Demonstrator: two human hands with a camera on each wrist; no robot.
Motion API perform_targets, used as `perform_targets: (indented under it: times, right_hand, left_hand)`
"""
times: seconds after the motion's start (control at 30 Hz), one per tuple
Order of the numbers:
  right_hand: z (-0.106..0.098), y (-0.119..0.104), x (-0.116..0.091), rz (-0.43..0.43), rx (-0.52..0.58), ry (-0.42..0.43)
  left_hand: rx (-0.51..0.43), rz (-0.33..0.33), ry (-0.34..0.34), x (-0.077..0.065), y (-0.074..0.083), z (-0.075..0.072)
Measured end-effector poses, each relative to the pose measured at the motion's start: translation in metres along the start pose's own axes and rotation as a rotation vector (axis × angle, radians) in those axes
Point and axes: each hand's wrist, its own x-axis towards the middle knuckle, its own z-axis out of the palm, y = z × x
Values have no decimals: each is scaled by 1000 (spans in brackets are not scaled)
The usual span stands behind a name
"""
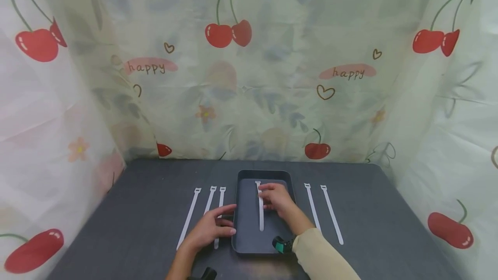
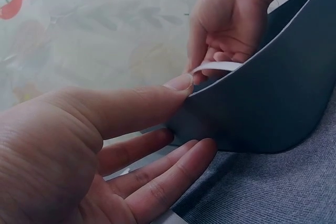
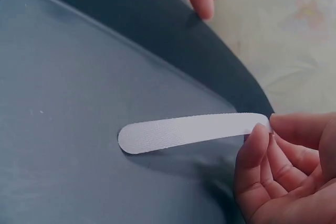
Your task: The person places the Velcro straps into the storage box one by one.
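A dark grey tray (image 1: 244,241) stands on the table, with a white cable strap (image 1: 261,219) inside it. My right hand (image 1: 277,198) pinches that strap near its slotted end between thumb and fingertips. In the right wrist view, the rounded tail of the strap (image 3: 152,136) lies low over the tray floor, and the held end is raised. At the tray's left side is my left hand (image 1: 210,227), fingers spread and fairly straight. The left wrist view has its thumb at the tray rim (image 2: 252,61) and fingertips against the outer wall.
Left of the tray lie several white straps (image 1: 189,217), some partly behind my left hand. Two more straps (image 1: 332,214) lie to its right, one partly hidden by my right forearm. A cherry-printed cloth (image 1: 249,111) encloses the back and sides of the dark table (image 1: 373,211).
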Motion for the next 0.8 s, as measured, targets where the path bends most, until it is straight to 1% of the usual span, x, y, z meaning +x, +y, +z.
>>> perform_targets:
  times: [0.17, 0.3, 0.4, 0.47, 0.6, 0.73, 0.8]
  right_hand:
    - [2, 5, 4, -10, -75, -16]
    - [3, 7, 7, -15, -128, -53]
    - [3, 7, 8, -21, -192, -60]
    - [3, 7, 9, -29, -257, -59]
    - [2, 7, 12, -67, -423, -44]
    - [2, 4, 11, -103, -569, -29]
    - [2, 2, 11, -114, -629, -35]
  left_hand:
    - [10, 1, 1, 2, -2, 0]
    - [7, 1, 3, 1, -2, 0]
    - [3, 4, 3, 0, -2, 1]
    - [1, 6, 2, 0, -2, 1]
    - [1, 14, -3, 0, -2, 1]
    - [5, 15, -6, 0, -2, 1]
    - [6, 16, -6, 0, -2, 1]
